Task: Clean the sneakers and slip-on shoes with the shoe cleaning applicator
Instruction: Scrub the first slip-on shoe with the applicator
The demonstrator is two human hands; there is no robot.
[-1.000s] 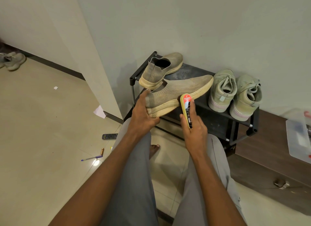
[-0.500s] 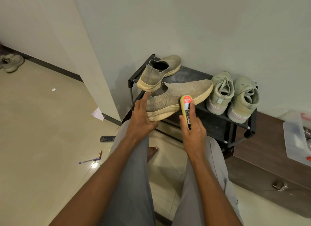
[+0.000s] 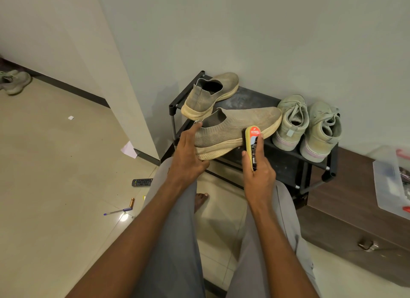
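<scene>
A grey knit slip-on shoe [image 3: 235, 129] with a cream sole lies across the front of a black shoe rack [image 3: 286, 162], toe to the right. My left hand [image 3: 188, 155] grips its heel end, index finger up along the collar. My right hand [image 3: 258, 171] holds a yellow shoe cleaning applicator [image 3: 253, 145] with a red label, its tip against the shoe's sole edge. The second slip-on [image 3: 210, 95] sits behind on the rack's left. Two pale green lace-up sneakers [image 3: 308, 126] stand side by side on the rack's right.
A wall stands right behind the rack. A brown wooden cabinet [image 3: 355, 226] with a clear plastic box [image 3: 390, 182] is at the right. On the tiled floor lie a remote [image 3: 142, 182], a pen [image 3: 117, 211], a battery and paper scraps. Another shoe [image 3: 15, 82] is far left.
The slip-on has come down and settled lower across the rack front, and my left index finger has lifted along its collar. The applicator stays against the sole edge.
</scene>
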